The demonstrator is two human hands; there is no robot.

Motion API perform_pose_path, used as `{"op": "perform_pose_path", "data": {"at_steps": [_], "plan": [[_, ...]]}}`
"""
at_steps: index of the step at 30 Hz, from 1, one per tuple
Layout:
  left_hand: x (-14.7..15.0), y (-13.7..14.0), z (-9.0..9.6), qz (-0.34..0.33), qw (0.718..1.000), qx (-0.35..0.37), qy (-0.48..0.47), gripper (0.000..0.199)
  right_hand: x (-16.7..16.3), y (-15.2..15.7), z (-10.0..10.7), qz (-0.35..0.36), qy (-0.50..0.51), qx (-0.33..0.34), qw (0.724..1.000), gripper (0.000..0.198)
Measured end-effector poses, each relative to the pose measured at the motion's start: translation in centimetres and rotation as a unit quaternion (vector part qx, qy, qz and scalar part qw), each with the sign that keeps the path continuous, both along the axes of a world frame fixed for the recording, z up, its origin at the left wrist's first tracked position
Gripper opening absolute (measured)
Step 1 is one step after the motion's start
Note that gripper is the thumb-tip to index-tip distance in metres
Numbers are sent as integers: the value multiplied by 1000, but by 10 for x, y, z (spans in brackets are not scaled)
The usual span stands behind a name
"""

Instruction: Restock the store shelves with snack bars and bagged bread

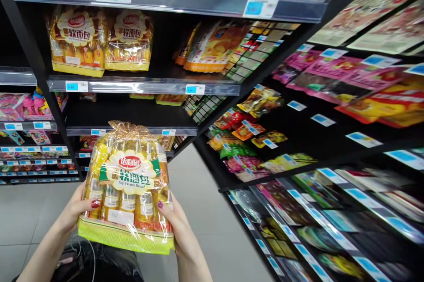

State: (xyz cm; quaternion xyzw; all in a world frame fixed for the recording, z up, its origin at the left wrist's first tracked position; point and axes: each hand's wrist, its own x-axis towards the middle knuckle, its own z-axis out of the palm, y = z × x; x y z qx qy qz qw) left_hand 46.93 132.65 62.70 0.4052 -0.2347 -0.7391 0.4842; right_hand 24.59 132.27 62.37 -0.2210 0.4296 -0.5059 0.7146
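A clear bag of Soft French Bread [129, 180] with a yellow-green bottom band is held upright in front of me, its front label facing me. At its left side, my left hand [77, 209] grips it with the thumb on the front. My right hand [180, 220] clasps the opposite side the same way, thumb also on the front. The other fingers of both hands are hidden behind the bag. Individually wrapped rolls show through the plastic, and the gathered top stands up.
Ahead, a black shelf [132, 118] holds two similar bread bags [77, 43] and orange snack packs [212, 47]. Shelves on the right carry pink snack bags [351, 74] and rows of price tags [363, 139]. Grey tiled floor [212, 202] runs between them. A white cable [92, 257] hangs below my hands.
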Motion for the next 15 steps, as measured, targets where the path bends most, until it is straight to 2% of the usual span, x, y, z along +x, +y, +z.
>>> {"op": "perform_pose_path", "data": {"at_steps": [3,8,12,14,15], "plan": [[3,5,4,4,1000,13,-17,67,6,5,2,-2,-1,-6,1000,74],[12,11,2,-2,1000,-10,-2,63,8,9,-1,-19,-19,-3,1000,75],[16,12,-3,9,996,-62,56,60,12,8,-23,-33,-38,-10,999,63],[11,8,-8,18,992,-75,99,66,20,7,-37,-27,-32,-35,999,54],[7,5,-12,20,991,-82,107,63,25,7,-43,-21,-22,-54,998,52]]}}
